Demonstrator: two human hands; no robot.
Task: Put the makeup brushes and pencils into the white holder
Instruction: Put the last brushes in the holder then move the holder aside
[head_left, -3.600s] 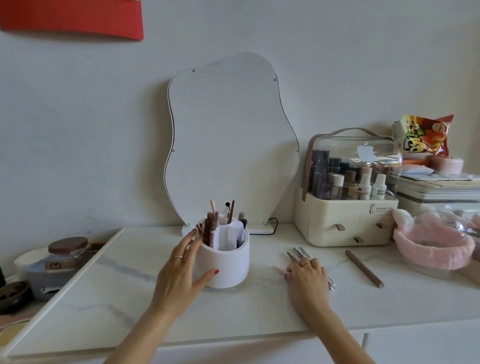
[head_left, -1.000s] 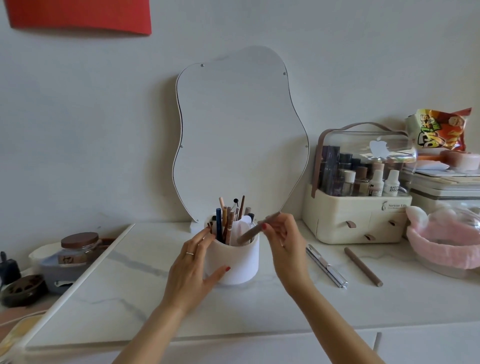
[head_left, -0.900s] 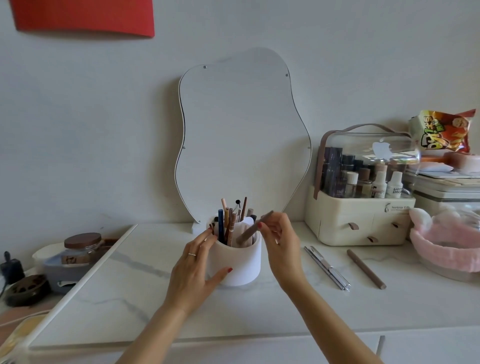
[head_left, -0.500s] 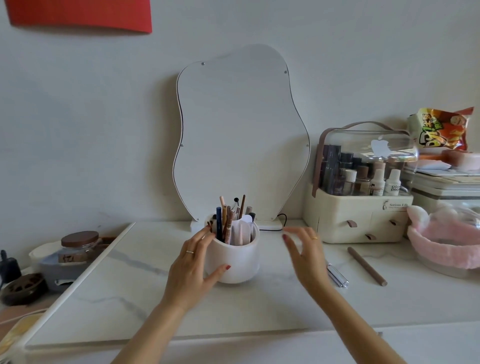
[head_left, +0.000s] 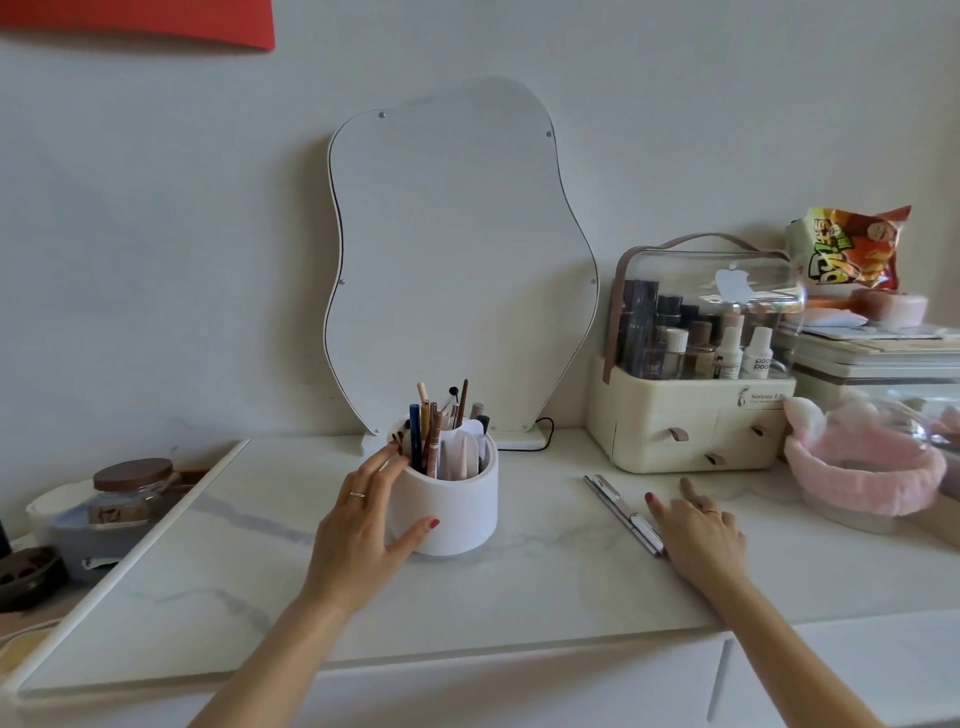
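The white holder (head_left: 457, 519) stands mid-table, filled with several pencils and brushes (head_left: 434, 431) standing upright. My left hand (head_left: 358, 530) cups its left side, thumb across the front and fingers at the rim. My right hand (head_left: 701, 535) rests low on the table to the right, fingers spread. It sits just beside two silver pens (head_left: 623, 512) lying side by side. A brown pencil end (head_left: 685, 484) pokes out past the fingers; the rest lies hidden under the hand.
A wavy mirror (head_left: 457, 260) leans on the wall behind the holder. A cream cosmetics organiser (head_left: 691, 426) and a pink headband on a bowl (head_left: 862, 478) stand at right. A lidded jar (head_left: 132, 488) sits off the table's left edge.
My right hand dropped a pencil into the holder, then swung right and down onto the table by the silver pens, covering the brown pencil. My left hand stayed on the holder.
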